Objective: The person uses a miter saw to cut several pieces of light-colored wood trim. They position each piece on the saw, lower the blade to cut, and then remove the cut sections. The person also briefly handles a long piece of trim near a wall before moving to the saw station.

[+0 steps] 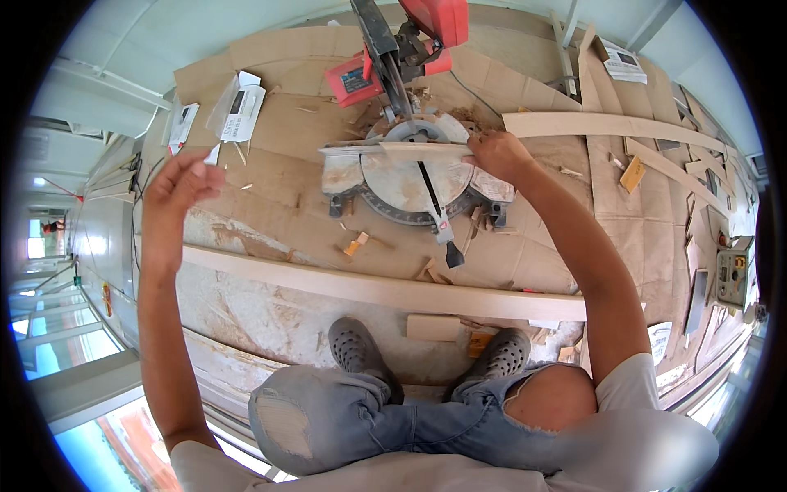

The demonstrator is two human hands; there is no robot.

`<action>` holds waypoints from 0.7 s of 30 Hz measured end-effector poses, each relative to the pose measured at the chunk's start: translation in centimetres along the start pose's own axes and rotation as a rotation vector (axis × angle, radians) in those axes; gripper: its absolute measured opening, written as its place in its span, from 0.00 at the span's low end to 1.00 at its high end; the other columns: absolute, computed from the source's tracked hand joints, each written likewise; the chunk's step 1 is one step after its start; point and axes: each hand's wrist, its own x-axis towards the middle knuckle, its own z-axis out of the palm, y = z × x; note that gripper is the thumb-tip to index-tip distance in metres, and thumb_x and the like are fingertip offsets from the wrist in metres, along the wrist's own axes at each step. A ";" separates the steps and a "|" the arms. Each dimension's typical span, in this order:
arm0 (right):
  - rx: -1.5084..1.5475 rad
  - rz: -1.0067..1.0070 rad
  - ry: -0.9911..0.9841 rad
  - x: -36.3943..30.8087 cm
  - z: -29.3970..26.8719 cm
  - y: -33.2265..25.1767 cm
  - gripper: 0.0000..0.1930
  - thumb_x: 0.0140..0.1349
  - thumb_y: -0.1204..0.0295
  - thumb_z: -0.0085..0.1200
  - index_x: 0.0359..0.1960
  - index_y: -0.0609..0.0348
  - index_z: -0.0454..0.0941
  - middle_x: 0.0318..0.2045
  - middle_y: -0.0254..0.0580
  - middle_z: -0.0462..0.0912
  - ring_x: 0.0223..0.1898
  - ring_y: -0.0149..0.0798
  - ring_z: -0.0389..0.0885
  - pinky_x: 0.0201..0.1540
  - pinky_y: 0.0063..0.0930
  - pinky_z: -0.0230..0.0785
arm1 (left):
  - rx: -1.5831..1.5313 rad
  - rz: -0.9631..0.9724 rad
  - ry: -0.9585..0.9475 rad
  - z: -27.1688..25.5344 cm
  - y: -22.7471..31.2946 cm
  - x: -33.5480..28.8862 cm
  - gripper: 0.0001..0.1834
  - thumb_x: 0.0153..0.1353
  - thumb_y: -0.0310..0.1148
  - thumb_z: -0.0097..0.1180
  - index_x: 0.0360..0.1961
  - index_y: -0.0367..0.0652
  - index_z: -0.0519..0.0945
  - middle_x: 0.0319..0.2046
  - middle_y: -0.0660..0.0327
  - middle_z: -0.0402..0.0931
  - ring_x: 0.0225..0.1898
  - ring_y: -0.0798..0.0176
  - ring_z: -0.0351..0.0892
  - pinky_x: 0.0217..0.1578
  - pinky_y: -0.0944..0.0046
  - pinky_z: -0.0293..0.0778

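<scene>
A red and black miter saw (399,61) stands in front of me with its head raised. Across its round table, along the fence, lies a short pale wood strip (426,152). My right hand (497,156) is at the strip's right end, fingers closed on it. Off to the left, away from the saw, my left hand (182,187) is raised in the air. Its fingers are loosely bent and a little blurred, with nothing visible in them. The saw's handle (453,255) points toward me.
A long pale board (369,289) lies crosswise between the saw and my feet. Another long board (607,125) extends to the right. Flattened cardboard (283,70) covers the floor, scattered with offcuts and sawdust. White printed packages (243,111) lie at the far left.
</scene>
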 end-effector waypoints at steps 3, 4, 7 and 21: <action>0.019 -0.015 0.074 -0.5 1.2 0.9 0.20 0.68 0.51 0.55 0.40 0.57 0.79 0.31 0.47 0.85 0.41 0.50 0.85 0.45 0.44 0.77 | 0.035 0.293 0.018 1.2 8.1 5.1 0.21 0.72 0.37 0.55 0.59 0.33 0.76 0.41 0.54 0.83 0.42 0.63 0.84 0.49 0.61 0.79; 0.030 -0.026 0.092 -0.2 1.7 0.9 0.20 0.67 0.50 0.55 0.40 0.57 0.79 0.31 0.46 0.85 0.41 0.49 0.85 0.45 0.43 0.77 | 0.060 0.420 0.019 2.6 11.1 6.4 0.20 0.71 0.34 0.55 0.57 0.30 0.74 0.40 0.50 0.83 0.39 0.60 0.84 0.44 0.59 0.81; 0.057 -0.026 0.102 -0.3 1.3 1.4 0.19 0.67 0.51 0.56 0.40 0.56 0.79 0.31 0.47 0.85 0.41 0.50 0.85 0.46 0.44 0.77 | 0.232 0.584 -0.012 8.9 18.3 11.1 0.16 0.68 0.37 0.55 0.45 0.31 0.79 0.33 0.52 0.81 0.35 0.58 0.82 0.35 0.58 0.80; 0.114 0.016 0.156 -0.7 2.2 0.7 0.18 0.67 0.52 0.57 0.43 0.54 0.78 0.34 0.46 0.85 0.44 0.48 0.84 0.45 0.44 0.77 | 0.167 0.000 -0.248 25.2 16.5 28.0 0.16 0.67 0.34 0.45 0.36 0.34 0.81 0.28 0.46 0.83 0.26 0.49 0.85 0.29 0.49 0.84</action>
